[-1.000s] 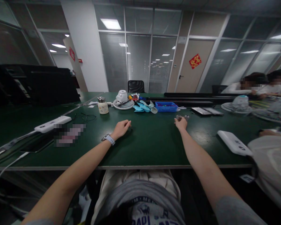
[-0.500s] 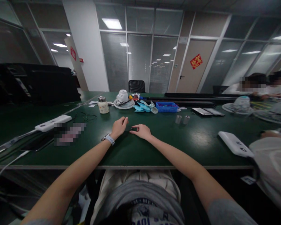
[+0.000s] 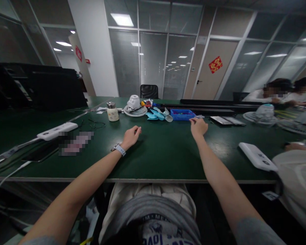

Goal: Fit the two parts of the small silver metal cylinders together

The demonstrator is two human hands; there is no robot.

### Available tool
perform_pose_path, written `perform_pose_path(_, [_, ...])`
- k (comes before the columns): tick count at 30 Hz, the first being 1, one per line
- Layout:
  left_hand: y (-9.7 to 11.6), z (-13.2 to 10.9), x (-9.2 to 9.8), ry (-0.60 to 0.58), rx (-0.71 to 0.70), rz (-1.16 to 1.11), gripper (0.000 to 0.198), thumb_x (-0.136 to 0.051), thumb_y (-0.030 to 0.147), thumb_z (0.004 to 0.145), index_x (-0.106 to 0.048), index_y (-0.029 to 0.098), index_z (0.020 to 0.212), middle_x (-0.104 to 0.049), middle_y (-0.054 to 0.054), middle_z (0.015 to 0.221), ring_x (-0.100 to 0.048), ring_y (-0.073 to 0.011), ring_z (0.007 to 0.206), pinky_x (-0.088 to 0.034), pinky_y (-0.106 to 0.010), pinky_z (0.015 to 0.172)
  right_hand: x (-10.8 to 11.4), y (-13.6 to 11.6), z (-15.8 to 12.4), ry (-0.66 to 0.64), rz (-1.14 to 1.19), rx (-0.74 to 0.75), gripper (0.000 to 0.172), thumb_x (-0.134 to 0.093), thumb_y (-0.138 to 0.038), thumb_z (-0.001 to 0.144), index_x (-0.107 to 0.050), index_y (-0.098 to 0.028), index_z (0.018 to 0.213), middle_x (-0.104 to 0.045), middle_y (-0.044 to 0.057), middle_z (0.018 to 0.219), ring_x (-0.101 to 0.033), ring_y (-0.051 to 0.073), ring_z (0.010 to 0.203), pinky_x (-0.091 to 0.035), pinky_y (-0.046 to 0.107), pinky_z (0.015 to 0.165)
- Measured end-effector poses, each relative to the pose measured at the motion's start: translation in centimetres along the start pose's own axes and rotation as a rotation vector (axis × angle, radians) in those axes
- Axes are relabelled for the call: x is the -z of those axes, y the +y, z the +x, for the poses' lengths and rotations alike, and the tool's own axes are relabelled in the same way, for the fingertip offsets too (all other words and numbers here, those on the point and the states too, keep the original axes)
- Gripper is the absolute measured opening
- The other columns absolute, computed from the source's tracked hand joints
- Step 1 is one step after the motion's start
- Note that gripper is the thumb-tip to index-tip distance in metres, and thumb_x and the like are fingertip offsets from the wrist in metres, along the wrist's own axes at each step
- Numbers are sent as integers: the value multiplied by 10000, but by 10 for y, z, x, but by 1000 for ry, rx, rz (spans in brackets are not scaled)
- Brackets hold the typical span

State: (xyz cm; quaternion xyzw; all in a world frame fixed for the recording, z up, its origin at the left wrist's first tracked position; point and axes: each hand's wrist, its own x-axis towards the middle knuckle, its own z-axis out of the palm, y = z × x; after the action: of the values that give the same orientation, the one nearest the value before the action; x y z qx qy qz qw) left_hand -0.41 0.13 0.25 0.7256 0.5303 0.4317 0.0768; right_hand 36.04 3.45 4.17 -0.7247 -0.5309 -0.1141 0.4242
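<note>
Well, left hand (image 3: 131, 136) and right hand (image 3: 199, 128) look curled; whether either grips anything is hidden

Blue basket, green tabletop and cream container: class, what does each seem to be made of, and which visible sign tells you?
Blue basket: probably plastic, judging by its uniform, saturated colour. Green tabletop: perhaps laminate or a rubbery covering, smooth with a slight sheen, as soft glare shows on it. Cream container: painted metal, ceramic or plastic; the pale, patterned body leaves this open.
</note>
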Motion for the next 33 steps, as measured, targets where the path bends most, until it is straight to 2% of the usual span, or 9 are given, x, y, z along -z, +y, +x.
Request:
perform_pose_path(2, [0,0,0,-3,4,2,414,-368,509,929,-624,212,796,-703,-37,766,-606,-166,627,-429,-264,603,0,19,9,15,-104,-60,321,-478,-329,939,-723,-161,1060,-637,185,1046,-568,296,978,-349,439,860])
perform_pose_path(5, [1,-1,1,-8,-8,-4,407,-372,505,929,-623,209,805,-705,-38,776,-607,-165,628,-426,-261,597,-5,33,11,-12,-176,-100,319,-475,-307,946,-728,-146,1055,-642,197,1029,-580,302,986,-365,450,860])
perform_pose_path(10, [2,-2,1,-17,-11,-3,395,-378,498,929,-617,210,803,-701,-29,758,-610,-163,623,-430,-260,610,-9,37,12,-41,-232,-116,264,-516,-275,925,-736,-179,1036,-652,179,1042,-568,301,1039,-392,440,875])
perform_pose_path(20, [5,-2,2,-24,-8,-2,381,-388,485,923,-616,213,783,-691,-25,730,-604,-165,607,-423,-260,596,-5,38,10,-80,-161,-265,285,-552,-356,883,-745,-219,1043,-672,152,1002,-616,271,914,-438,366,768])
perform_pose_path(23, [4,-2,2,-35,-10,-12,380,-389,487,922,-616,213,790,-695,-26,747,-609,-166,616,-429,-259,595,-5,41,8,43,-163,-240,310,-513,-373,895,-733,-215,1046,-627,157,1082,-567,290,1012,-410,404,831])
perform_pose_path(25, [3,-2,1,-37,-5,-17,380,-389,490,921,-617,213,793,-700,-27,760,-614,-166,624,-436,-258,601,-5,46,6,176,-185,-230,327,-499,-366,897,-688,-223,1123,-561,163,1209,-498,311,1124,-363,452,901])
perform_pose_path(27, [2,-2,0,-38,-5,-24,380,-388,495,921,-617,215,804,-706,-27,778,-619,-166,633,-442,-258,608,-6,52,4,217,-202,-257,386,-532,-347,878,-605,-226,1237,-515,172,1286,-464,318,1178,-326,483,942])
perform_pose_path(30, [1,-2,0,-49,-7,-30,380,-386,498,922,-619,217,819,-709,-26,792,-624,-166,642,-445,-257,610,-10,63,2,77,-198,-349,476,-592,-306,845,-518,-190,1301,-588,186,1200,-545,300,1116,-342,472,944])
perform_pose_path(33, [2,-3,1,-59,-8,-24,380,-383,495,924,-616,216,810,-702,-24,776,-625,-167,645,-441,-256,607,-13,70,2,-50,-141,-423,457,-635,-276,825,-521,-165,1253,-655,186,1083,-620,288,1012,-389,430,888])
